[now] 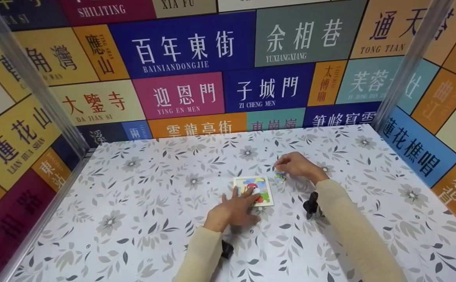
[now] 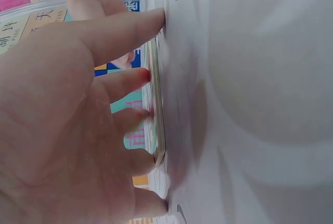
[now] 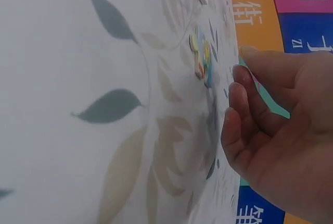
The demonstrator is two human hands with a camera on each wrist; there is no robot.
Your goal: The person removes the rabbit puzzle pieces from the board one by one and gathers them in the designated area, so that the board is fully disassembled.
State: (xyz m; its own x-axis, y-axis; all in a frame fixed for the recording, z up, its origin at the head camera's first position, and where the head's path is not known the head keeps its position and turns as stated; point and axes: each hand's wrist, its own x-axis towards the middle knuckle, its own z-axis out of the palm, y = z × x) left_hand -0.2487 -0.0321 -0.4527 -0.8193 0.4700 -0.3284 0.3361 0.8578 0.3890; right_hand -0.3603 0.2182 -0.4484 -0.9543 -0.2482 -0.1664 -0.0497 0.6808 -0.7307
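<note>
A small square picture puzzle [image 1: 265, 190] with a pale frame lies flat on the table. My left hand [image 1: 239, 207] is spread over its near left part, some fingertips on the picture and covering part of it. In the left wrist view, the thumb and outer finger of the left hand [image 2: 78, 109] touch down beside the board's thin edge [image 2: 158, 99]. Right of the board lies a colourful jigsaw piece [image 3: 201, 57]. Just beyond it hovers my right hand [image 1: 296, 165], fingers loosely bent. Nothing shows between thumb and fingers of the right hand [image 3: 276, 104] in the right wrist view.
A white tablecloth [image 1: 153, 219] with grey flowers and leaves covers the table. Behind stands a wall of coloured name signs [image 1: 185, 47]. Metal posts [image 1: 404, 62] rise at the table's back corners. Black wrist mounts [image 1: 311, 205] stick out beneath both sleeves.
</note>
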